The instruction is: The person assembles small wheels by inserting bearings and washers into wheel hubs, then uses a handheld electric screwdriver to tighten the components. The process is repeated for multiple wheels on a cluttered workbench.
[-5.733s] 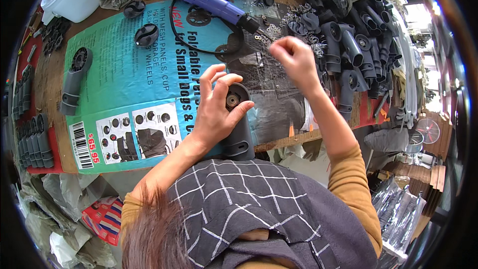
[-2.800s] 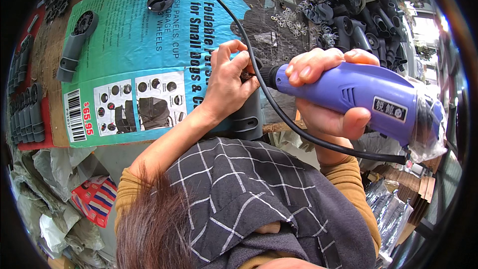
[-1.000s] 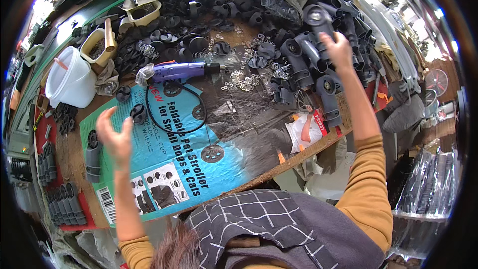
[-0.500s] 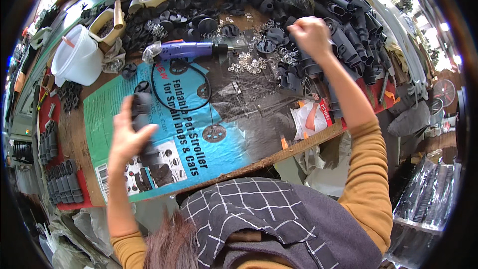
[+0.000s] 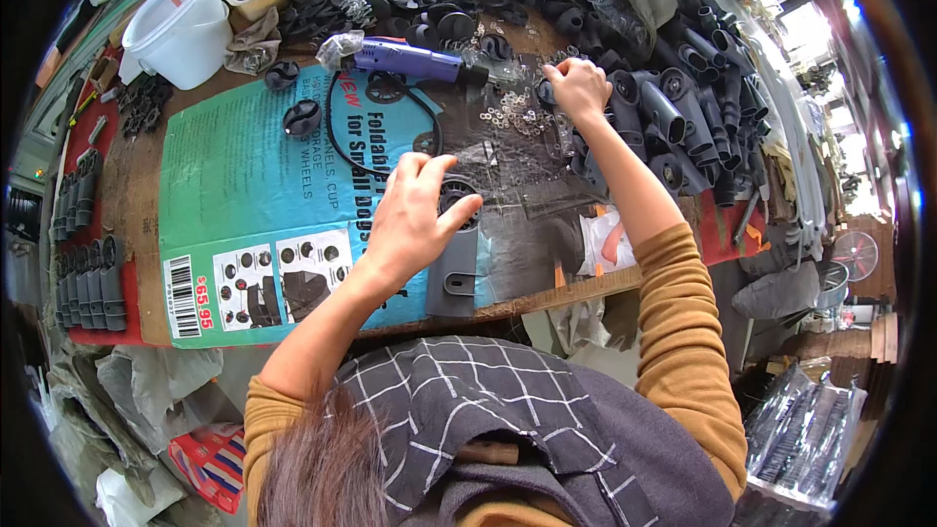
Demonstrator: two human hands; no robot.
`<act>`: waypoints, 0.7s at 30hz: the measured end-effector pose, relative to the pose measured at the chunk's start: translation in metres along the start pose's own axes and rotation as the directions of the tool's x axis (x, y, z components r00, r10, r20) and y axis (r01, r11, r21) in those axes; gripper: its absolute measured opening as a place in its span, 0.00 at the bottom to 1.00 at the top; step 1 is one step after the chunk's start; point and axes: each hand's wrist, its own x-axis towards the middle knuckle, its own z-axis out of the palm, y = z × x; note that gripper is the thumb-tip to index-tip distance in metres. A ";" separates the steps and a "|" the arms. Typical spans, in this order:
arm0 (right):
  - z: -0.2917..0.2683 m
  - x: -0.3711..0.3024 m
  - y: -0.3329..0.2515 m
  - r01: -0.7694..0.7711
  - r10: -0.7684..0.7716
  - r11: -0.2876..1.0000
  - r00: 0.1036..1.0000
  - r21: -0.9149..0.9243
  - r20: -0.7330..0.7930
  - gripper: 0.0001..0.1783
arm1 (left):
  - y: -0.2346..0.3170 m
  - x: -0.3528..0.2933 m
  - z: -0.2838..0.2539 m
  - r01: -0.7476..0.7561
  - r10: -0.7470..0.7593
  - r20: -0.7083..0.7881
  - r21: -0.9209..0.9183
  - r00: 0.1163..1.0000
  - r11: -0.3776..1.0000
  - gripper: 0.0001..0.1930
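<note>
While the left hand (image 5: 405,224) spreads fingers over a grey part (image 5: 454,268), the right hand's (image 5: 578,88) curled fingers hide their catch.

Left hand (image 5: 410,220) fingers spread; right hand (image 5: 578,88) outstretched, curled.
</note>
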 end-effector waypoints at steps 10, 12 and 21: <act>-0.009 -0.030 -0.038 -0.070 -0.011 0.611 0.995 0.789 0.097 0.13 | -0.007 0.023 -0.001 -0.059 0.035 -0.208 -0.112 0.978 0.992 0.27; -0.024 -0.065 -0.046 -0.159 -0.196 0.274 0.956 0.948 0.217 0.10 | -0.009 0.033 0.003 -0.027 -0.024 -0.262 -0.189 0.965 0.982 0.32; -0.051 -0.152 -0.081 -0.286 -0.301 0.047 0.910 0.957 0.287 0.05 | -0.006 0.038 0.009 -0.053 -0.095 -0.414 -0.331 0.905 0.942 0.16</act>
